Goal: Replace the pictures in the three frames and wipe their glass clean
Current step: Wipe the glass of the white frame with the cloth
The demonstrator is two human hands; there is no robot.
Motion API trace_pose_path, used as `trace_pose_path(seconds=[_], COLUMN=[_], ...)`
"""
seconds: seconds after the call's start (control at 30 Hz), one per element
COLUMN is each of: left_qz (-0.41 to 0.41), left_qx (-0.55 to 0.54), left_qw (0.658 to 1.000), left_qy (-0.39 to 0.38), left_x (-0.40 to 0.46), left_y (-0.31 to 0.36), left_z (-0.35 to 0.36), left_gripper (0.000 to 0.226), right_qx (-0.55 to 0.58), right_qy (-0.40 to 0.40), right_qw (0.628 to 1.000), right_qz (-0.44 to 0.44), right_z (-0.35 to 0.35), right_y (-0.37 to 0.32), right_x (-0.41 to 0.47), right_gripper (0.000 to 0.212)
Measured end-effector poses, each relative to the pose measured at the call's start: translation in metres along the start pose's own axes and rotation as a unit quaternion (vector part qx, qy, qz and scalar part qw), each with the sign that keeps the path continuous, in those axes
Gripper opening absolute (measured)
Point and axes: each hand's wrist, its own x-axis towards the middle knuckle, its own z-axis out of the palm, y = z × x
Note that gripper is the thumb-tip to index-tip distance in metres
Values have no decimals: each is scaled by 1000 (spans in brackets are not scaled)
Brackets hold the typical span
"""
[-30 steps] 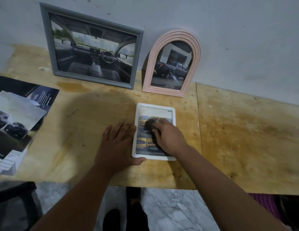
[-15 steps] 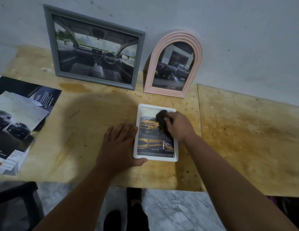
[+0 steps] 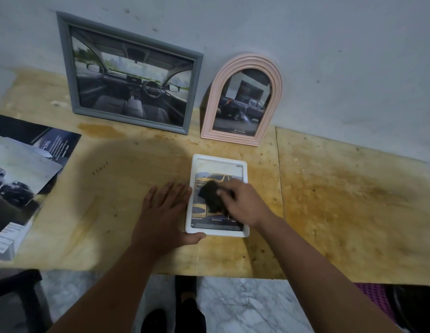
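Observation:
A small white frame with a yellow car picture lies flat on the wooden table. My right hand presses a dark cloth onto the middle of its glass. My left hand lies flat on the table against the frame's left side, thumb hooked under its near left corner. A large grey frame with a car-interior picture and a pink arched frame with a dark pickup picture lean upright against the wall behind.
Loose car brochures and cut-out pictures lie stacked at the table's left edge. The table's front edge runs just below my forearms, with marble floor and my feet beneath. A dark stool stands at lower left, a purple seat at lower right.
My right hand with the cloth slid from the middle of the glass up to its top right, then back down to the middle. My left hand stayed in place.

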Motion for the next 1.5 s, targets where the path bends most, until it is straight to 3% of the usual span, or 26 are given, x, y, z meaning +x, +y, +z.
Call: trace_pose_path(seconds=[0.07, 0.2, 0.47, 0.67, 0.87, 0.97, 1.03, 1.13, 1.5], left_qz=[0, 6, 7, 10, 11, 8, 8, 9, 3], left_qx=[-5, -3, 7, 9, -6, -19, -23, -23, -10], left_qw=[1000, 1000, 1000, 1000, 1000, 1000, 999, 1000, 1000], left_qy=[-4, -1, -26, -18, -1, 18, 20, 12, -3], left_x=[0, -1, 1, 1, 1, 0, 0, 0, 1], left_y=[0, -1, -3, -4, -4, -5, -4, -4, -3], left_z=[0, 1, 1, 1, 3, 4, 4, 4, 3], left_gripper=[116, 116, 117, 116, 114, 113, 114, 115, 114], right_qx=[-32, -126, -221, -245, -247, -177, -135, -165, -75], right_qy=[79, 98, 44, -18, -88, -125, -59, 38, 38], right_qw=[993, 976, 974, 969, 961, 971, 987, 985, 996], right_qz=[85, 148, 19, -4, -93, -105, -60, 16, -13], right_z=[-14, -11, 26, 22, 12, -1, -13, -26, 36], right_y=[11, -3, -45, -44, -36, -35, -31, -24, -20], right_x=[24, 64, 68, 70, 42, 29, 34, 61, 32], right_gripper=[28, 29, 35, 39, 31, 31, 29, 33, 32])
